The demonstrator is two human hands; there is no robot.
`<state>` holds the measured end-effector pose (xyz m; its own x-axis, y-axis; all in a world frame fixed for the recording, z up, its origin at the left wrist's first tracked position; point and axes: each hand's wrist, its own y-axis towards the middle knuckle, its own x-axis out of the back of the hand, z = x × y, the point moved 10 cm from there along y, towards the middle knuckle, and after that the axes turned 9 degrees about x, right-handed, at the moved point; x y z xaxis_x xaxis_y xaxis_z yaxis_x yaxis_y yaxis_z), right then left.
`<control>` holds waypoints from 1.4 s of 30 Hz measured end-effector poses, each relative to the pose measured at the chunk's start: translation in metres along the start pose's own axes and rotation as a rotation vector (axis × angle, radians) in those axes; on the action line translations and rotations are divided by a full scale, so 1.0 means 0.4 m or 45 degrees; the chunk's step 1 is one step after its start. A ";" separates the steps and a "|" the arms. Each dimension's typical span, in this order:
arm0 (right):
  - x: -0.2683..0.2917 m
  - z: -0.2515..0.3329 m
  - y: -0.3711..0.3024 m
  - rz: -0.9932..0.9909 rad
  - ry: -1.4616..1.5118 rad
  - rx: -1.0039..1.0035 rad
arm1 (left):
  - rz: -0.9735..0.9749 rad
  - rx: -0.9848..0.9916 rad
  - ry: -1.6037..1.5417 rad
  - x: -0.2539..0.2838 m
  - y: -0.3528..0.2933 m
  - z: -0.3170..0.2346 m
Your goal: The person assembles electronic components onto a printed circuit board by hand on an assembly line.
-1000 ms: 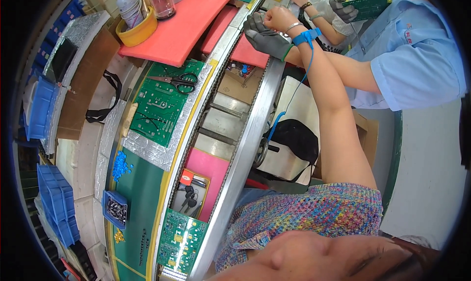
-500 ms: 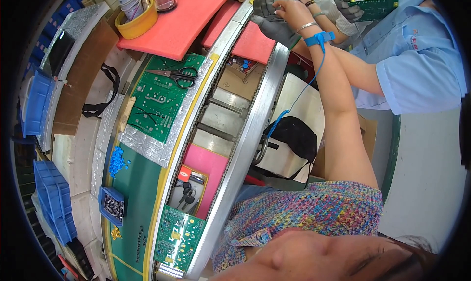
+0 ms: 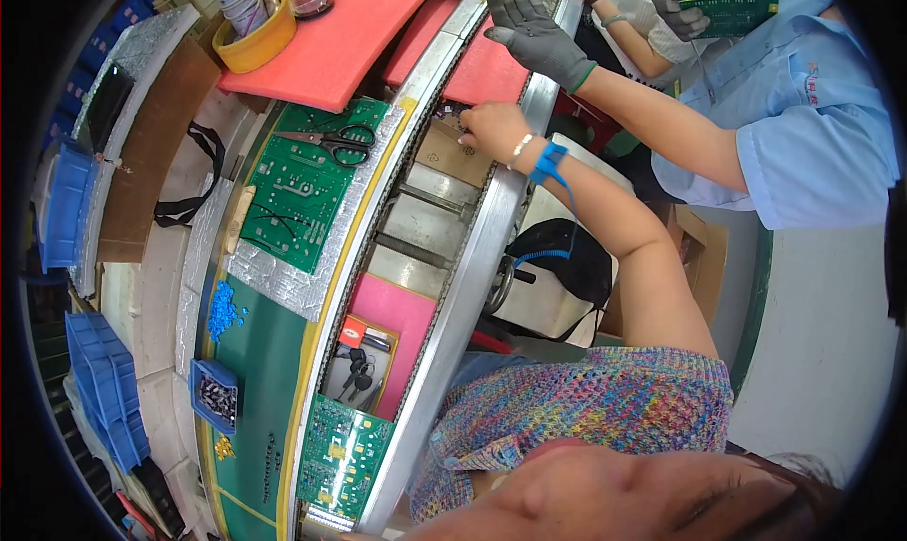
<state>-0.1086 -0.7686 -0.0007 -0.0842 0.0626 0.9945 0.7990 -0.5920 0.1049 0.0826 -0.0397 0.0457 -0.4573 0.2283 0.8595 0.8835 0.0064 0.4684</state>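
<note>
My right hand (image 3: 499,135), with a white bracelet and a blue wrist strap (image 3: 547,162), reaches over a cardboard parts box (image 3: 448,154) set in the conveyor track. Its fingers are bent, with the thumb apart from the index finger. The fingertips are close to the small parts at the box's far end, which the hand mostly covers; no held thing shows. My left hand is out of view. Just beyond my hand, a co-worker's grey-gloved hand (image 3: 543,35) is held open over the metal rail (image 3: 540,92).
On the left bench, scissors (image 3: 333,144) lie on a green circuit board (image 3: 295,201). Blue pieces (image 3: 224,312) and a blue parts bin (image 3: 214,395) lie nearer. Another circuit board (image 3: 345,456) sits in the track. A gloved hand (image 3: 679,14) holds a board (image 3: 732,17) at top right.
My right hand has drawn back from beside the co-worker's gloves to the cardboard box. The co-worker's gloved hand now shows fully, fingers spread.
</note>
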 end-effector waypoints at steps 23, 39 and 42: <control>-0.137 -0.014 0.064 0.487 -0.241 -0.078 | -0.148 -0.067 -0.069 0.003 -0.008 0.042; -0.137 -0.012 0.064 0.479 -0.258 -0.070 | -0.105 0.059 -0.072 0.000 -0.004 0.045; -0.119 -0.005 0.060 0.494 -0.182 -0.058 | -0.113 0.070 -0.044 -0.013 -0.005 0.061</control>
<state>-0.0866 -0.7874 -0.0455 0.3045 -0.0633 0.9504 0.7278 -0.6282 -0.2750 0.0857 -0.0171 0.0352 -0.5311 0.2578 0.8072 0.8444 0.0813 0.5296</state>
